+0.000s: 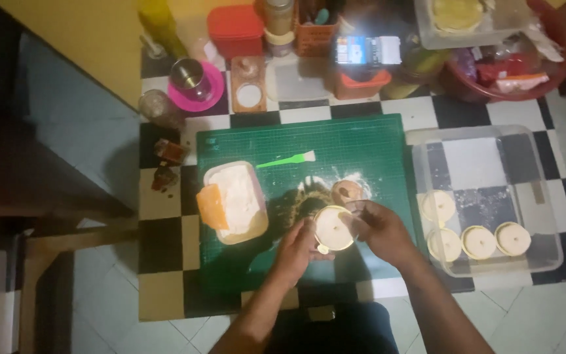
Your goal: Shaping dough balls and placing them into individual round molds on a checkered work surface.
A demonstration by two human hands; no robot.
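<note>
Both my hands hold a small round tart tin lined with pale dough (pixel 333 229) over a green cutting mat (pixel 355 147). My left hand (pixel 297 250) grips its near left rim. My right hand (pixel 380 229) holds the right side with fingers at the edge. Just beyond the tin lies a small round brownish mould (pixel 348 191) on a floury patch. To the left stands a rectangular tub of white flour or dough (pixel 238 200) with an orange scraper (pixel 211 206) leaning on it. A green-handled brush (pixel 287 159) rests on the mat.
A clear plastic tray (pixel 486 154) at the right holds several dough-lined tins (pixel 478 241). Along the back stand a red box (pixel 235 27), a pink plate with a metal cup (pixel 191 77), jars, a lit phone (pixel 365 50) and a red basin (pixel 506 85). The checkered board ends at the left.
</note>
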